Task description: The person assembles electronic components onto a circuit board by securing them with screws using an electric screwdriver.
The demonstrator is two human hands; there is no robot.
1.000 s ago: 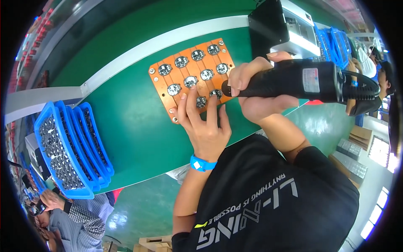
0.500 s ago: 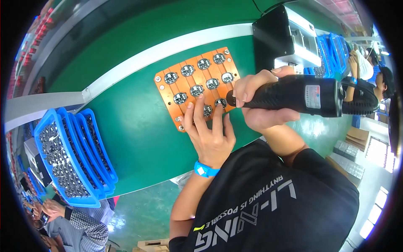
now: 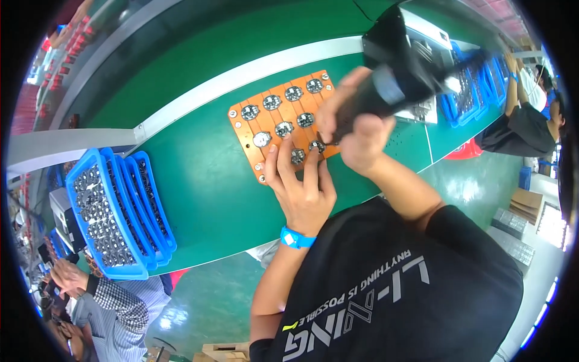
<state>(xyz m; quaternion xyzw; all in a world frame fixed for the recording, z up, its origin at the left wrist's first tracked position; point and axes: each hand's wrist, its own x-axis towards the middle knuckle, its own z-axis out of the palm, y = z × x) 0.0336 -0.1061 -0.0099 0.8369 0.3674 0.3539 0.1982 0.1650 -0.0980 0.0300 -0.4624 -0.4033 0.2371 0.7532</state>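
An orange rectangular fixture plate (image 3: 248,129) lies on the green bench, with several small round circuit boards (image 3: 271,102) set in rows on it. My left hand (image 3: 304,196) rests on the plate's near side, fingers spread and fingertips touching boards in the nearer rows. In my right hand (image 3: 362,142) is a black electric screwdriver (image 3: 377,93), blurred by motion and tilted up to the far right. Its front end points at the plate's near right part, by a board near my left fingers. Whether the tip touches anything I cannot tell.
Blue trays (image 3: 111,217) full of small dark parts stand at the bench's left end. A black and white machine (image 3: 422,36) sits at the back right, with more blue trays (image 3: 461,99) beyond it. Other people are at both sides.
The screwdriver's rear end has swung away from me, from nearly level to slanting up and right. My right hand has turned with it. My left hand keeps its place on the plate.
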